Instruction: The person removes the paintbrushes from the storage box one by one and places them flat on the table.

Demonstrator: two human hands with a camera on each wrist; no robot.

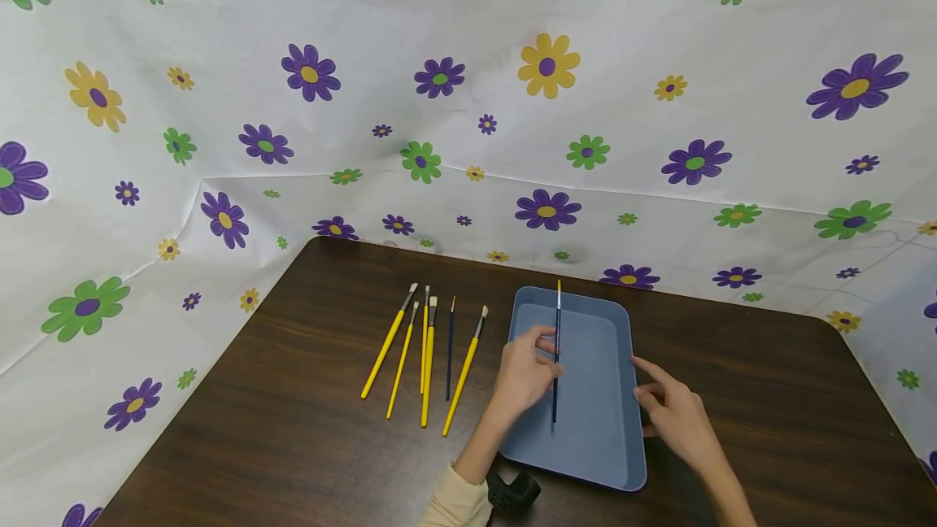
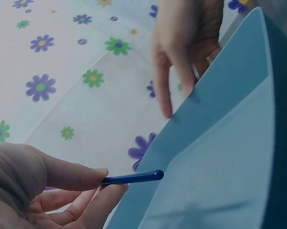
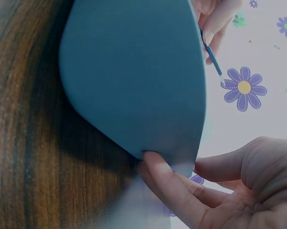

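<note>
My left hand (image 1: 525,372) pinches a slim dark blue paintbrush (image 1: 558,324) between thumb and fingers over the blue-grey tray (image 1: 593,429). The brush points away from me, its light bristles reaching past the tray's far rim. In the left wrist view, the rounded handle end (image 2: 143,177) sticks out beyond the fingertips, with a shadow on the tray floor. My right hand (image 1: 677,417) holds the tray's right side. The right wrist view shows its fingers (image 3: 160,174) against the outer wall and its thumb at the rim.
Left of the tray lie several yellow-handled paintbrushes (image 1: 428,372) and one dark blue paintbrush (image 1: 450,348), bristles pointing away. All rest on a dark wooden table (image 1: 293,397). A white flower-print sheet (image 1: 468,104) hangs behind the table. Something black (image 1: 512,492) shows by the left wrist.
</note>
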